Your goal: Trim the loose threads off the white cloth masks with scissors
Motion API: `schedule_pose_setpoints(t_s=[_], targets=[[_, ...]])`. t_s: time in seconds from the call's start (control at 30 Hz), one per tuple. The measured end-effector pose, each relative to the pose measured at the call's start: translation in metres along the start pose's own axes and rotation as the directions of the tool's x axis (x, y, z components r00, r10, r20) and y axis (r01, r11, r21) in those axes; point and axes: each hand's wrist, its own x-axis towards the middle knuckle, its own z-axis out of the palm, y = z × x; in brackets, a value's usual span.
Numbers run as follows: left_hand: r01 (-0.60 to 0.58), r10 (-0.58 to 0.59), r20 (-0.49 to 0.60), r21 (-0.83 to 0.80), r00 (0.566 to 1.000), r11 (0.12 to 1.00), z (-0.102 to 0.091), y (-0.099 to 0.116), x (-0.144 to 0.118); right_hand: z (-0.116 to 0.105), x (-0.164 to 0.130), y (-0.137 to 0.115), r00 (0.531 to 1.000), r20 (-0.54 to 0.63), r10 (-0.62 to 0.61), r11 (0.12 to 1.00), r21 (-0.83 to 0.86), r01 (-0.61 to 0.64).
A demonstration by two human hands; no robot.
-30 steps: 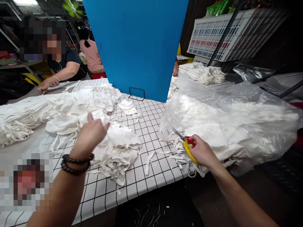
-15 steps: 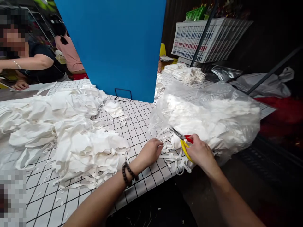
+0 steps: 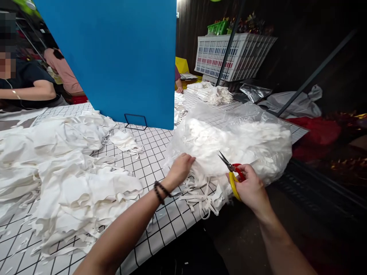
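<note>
My right hand (image 3: 252,187) has its fingers through the red and yellow handles of a pair of scissors (image 3: 229,164). The blades point up and left, slightly parted, over the packed white cloth. With curled fingers, my left hand (image 3: 181,168) is closed at the near left edge of a clear plastic bag (image 3: 275,149); its fingertips are partly hidden, and a dark bead bracelet circles the wrist. White cloth pieces (image 3: 212,141) fill the bag. Loose white straps (image 3: 205,196) spill out below, between my hands, onto the checked tablecloth (image 3: 155,145).
A large heap of white cloth pieces (image 3: 86,187) covers the table's left side, with a small piece (image 3: 126,142) beside it. A tall blue board (image 3: 114,65) stands behind. White crates (image 3: 223,57) are at the back right. Co-workers sit across the table.
My left hand has moved from the straps up and forward to the bag's edge. The scissors have shifted slightly right and down relative to the bag. The whole view has swung a little right.
</note>
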Motion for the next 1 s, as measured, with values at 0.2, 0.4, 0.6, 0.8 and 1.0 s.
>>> schedule_pose_setpoints(t_s=[0.2, 0.4, 0.6, 0.8, 1.0], targets=[[0.036, -0.042, -0.254, -0.032, 0.966, 0.999, -0.096, -0.020, -0.084, 0.020, -0.015, -0.022, 0.975, 0.191, -0.111, 0.899, 0.439, 0.016], [0.140, -0.140, -0.007, 0.052, 0.990, 0.989, -0.146, -0.052, -0.183, 0.043, -0.022, -0.038, 0.915, 0.381, -0.132, 0.936, 0.351, -0.011], [0.281, -0.288, 0.045, 0.119, 0.956, 0.952, -0.147, -0.053, -0.199, 0.061, -0.012, -0.055, 0.888, 0.437, -0.140, 0.989, 0.100, 0.107], [0.371, -0.350, 0.124, -0.321, 0.928, 0.871, -0.093, -0.015, -0.154, 0.088, 0.008, -0.061, 0.855, 0.471, -0.217, 0.947, -0.110, 0.301], [0.642, -0.316, 0.586, -0.760, 0.746, 0.104, -0.030, 0.007, -0.131, 0.094, 0.014, -0.051, 0.876, 0.408, -0.257, 0.944, -0.089, 0.318]])
